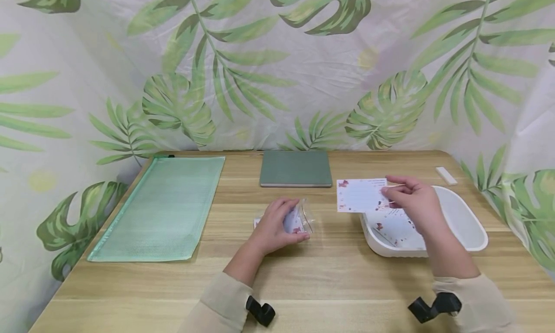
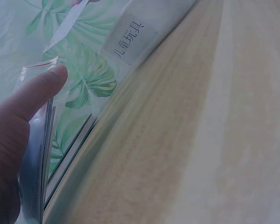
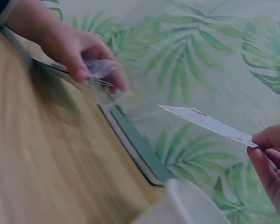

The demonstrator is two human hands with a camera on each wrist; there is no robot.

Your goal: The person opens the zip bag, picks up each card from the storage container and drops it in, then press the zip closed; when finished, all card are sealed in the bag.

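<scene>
My right hand (image 1: 414, 203) pinches a white printed card (image 1: 361, 195) by its right end, raised beside the white bin. In the right wrist view the card (image 3: 210, 125) appears nearly edge-on between thumb and fingers. My left hand (image 1: 274, 227) grips a clear plastic bag (image 1: 307, 217) with similar cards (image 1: 294, 223) inside, low over the middle of the table. The bag's mouth gapes toward the right hand. Seen from the left wrist, the thumb (image 2: 44, 91) lies along the bag (image 2: 35, 154). More printed cards (image 1: 392, 227) lie in the white bin (image 1: 470, 227).
Behind the hands lies a green notebook (image 1: 296, 168). A green mesh zip pouch (image 1: 162, 210) covers the table's left side. At the back right is a small white block (image 1: 446, 176). Leaf-patterned cloth (image 1: 243, 82) hangs behind the wooden table (image 1: 338, 285).
</scene>
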